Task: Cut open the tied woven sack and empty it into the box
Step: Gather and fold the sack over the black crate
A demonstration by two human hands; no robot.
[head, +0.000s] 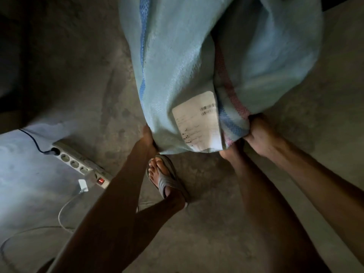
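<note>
A pale blue-green woven sack (177, 66) with blue and pink stripes and a white shipping label (197, 123) hangs from the top of the view down to my hands. My left hand (148, 139) grips the sack's near left corner. My right hand (260, 134) is closed on the near right corner, at the striped edge. The sack's far end runs out of the frame at the top, so its mouth is hidden. No box is in view.
Bare concrete floor lies below. A white power strip (78, 164) with a lit red switch, a dark plugged cable and a white charger lead lies at the left on a pale sheet (23, 174). My sandalled foot (165, 178) stands under the sack.
</note>
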